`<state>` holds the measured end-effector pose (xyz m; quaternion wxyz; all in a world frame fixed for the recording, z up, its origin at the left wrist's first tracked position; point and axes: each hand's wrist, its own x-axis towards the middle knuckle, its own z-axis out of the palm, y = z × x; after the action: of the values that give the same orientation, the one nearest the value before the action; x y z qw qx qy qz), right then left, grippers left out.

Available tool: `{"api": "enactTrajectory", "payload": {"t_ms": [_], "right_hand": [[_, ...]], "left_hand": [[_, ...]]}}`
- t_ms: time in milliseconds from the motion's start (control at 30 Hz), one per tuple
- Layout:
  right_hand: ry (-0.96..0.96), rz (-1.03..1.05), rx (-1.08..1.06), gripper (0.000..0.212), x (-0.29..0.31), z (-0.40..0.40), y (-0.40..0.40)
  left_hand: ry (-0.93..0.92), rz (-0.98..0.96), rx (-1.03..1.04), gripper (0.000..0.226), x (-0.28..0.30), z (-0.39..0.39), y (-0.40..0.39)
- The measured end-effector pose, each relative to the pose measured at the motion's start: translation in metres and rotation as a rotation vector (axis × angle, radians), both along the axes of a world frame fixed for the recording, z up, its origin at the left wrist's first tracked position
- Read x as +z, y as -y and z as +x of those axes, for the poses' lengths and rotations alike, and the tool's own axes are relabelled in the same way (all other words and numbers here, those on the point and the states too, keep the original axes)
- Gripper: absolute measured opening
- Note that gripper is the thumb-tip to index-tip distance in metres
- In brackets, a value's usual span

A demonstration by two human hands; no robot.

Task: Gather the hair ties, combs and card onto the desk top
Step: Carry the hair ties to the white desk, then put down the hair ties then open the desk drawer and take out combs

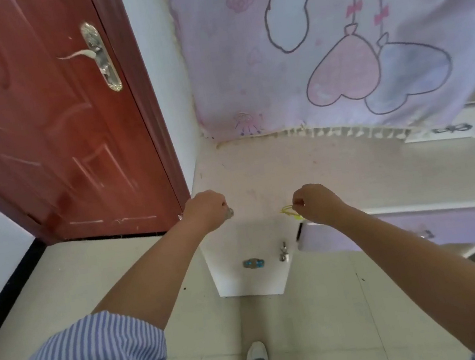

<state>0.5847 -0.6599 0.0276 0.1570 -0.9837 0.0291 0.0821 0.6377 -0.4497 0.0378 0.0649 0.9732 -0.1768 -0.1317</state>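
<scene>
My right hand (314,203) is closed on a thin yellow hair tie (290,212), which hangs just above the pale desk top (353,171) near its front edge. Over the desk's left front corner, my left hand (208,211) is closed on a small grey object (230,212) that peeks out by the fingers; I cannot tell what it is. A dark hair tie or bow (452,128) lies at the far right back of the desk. No comb or card shows.
The white cabinet front (246,281) below the desk carries a blue-grey handle (253,263) and a metal fitting (284,252). A lilac drawer (394,233) sits to its right. A red door (51,131) stands left, a pink cartoon cloth (317,42) hangs behind.
</scene>
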Motion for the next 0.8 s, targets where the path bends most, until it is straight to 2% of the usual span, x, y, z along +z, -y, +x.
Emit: {"api": "enactTrajectory", "payload": {"t_ms": [133,267,333,467,533,667,733,800], "right_hand": [[0.000,-0.007,-0.025,0.023,-0.019,0.102,0.012],[0.187,0.034,-0.059,0.022,-0.048,0.175,0.025],[0.200,0.002,-0.019,0.023,-0.074,0.194,0.028],[0.037,-0.060,0.057,0.025,-0.131,0.190,0.028],[0.032,-0.021,0.041,0.024,-0.144,0.182,0.029],[0.053,0.101,0.075,0.030,-0.140,0.161,0.043],[0.164,0.104,0.074,0.028,-0.133,0.138,0.061],[0.252,0.075,0.041,0.022,-0.129,0.104,0.087]], "left_hand": [[0.125,-0.058,0.065,0.025,-0.019,0.095,0.021],[0.240,-0.196,0.110,0.024,-0.053,0.158,0.046],[0.232,-0.198,0.120,0.024,-0.079,0.172,0.055],[0.047,0.013,0.107,0.025,-0.133,0.169,0.065],[0.011,0.027,0.115,0.026,-0.144,0.164,0.064],[0.083,0.035,0.069,0.029,-0.143,0.154,0.063],[0.163,-0.006,0.008,0.031,-0.136,0.145,0.072],[0.220,-0.101,-0.140,0.029,-0.134,0.131,0.092]]}}
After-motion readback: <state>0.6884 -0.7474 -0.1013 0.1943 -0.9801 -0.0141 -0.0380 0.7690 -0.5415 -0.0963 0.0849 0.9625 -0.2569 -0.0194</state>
